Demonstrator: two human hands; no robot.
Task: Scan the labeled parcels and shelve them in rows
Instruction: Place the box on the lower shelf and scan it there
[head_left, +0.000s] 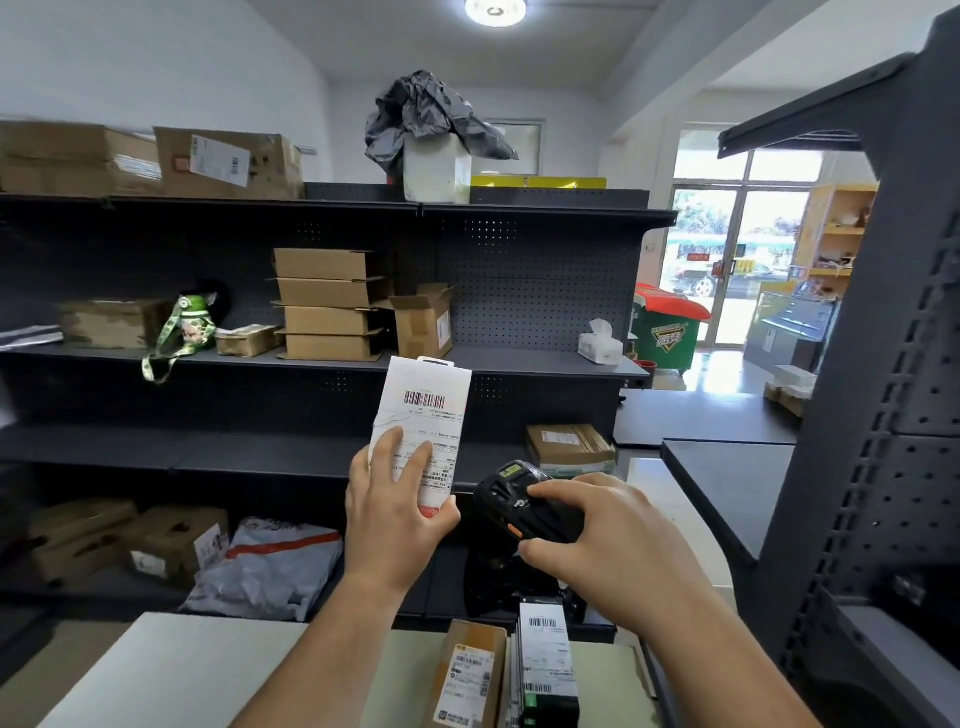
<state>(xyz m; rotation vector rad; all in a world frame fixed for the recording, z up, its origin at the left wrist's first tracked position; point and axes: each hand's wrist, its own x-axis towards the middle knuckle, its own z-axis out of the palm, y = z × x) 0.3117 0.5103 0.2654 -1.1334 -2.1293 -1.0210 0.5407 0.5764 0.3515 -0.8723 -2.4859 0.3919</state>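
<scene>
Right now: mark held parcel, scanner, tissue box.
held parcel (425, 400): head view, barcode label.
scanner (504, 501): head view, black top face.
tissue box (600, 349): head view, front side.

Bare left hand (395, 512) and right hand (613, 540), bare forearms (332, 639); nails apparently short.

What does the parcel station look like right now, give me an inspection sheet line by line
Surface: pale table, brown parcel and black parcel at its right end.
Job's things: white parcel held upright, barcode facing camera; scanner beside it.
Clutter: green bottle and tissue box on the shelves.
Hands: left hand holds the white parcel; right hand grips the scanner.
Cables: nothing seen.
Surroundings: cardboard boxes on dark shelves; glass door at right.
</scene>
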